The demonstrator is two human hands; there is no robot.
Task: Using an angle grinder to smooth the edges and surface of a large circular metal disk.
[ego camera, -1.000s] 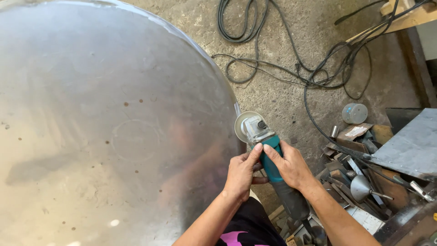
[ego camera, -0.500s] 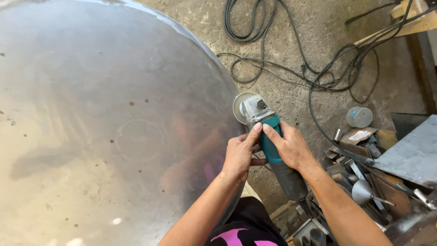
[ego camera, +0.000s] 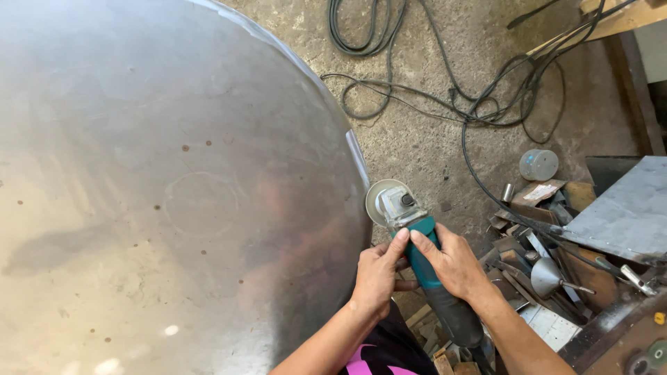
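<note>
Concrete floor (ego camera: 431, 139), left hand (ego camera: 375, 278), right hand (ego camera: 455, 264) gripping teal grinder (ego camera: 417, 243), metal dome (ego camera: 174, 187) beside

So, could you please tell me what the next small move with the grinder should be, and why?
Probably ease the grinder left until its disc meets the rim of the big metal dome. Both the left hand and the right hand already hold it, with the disc close beside that edge.
</note>
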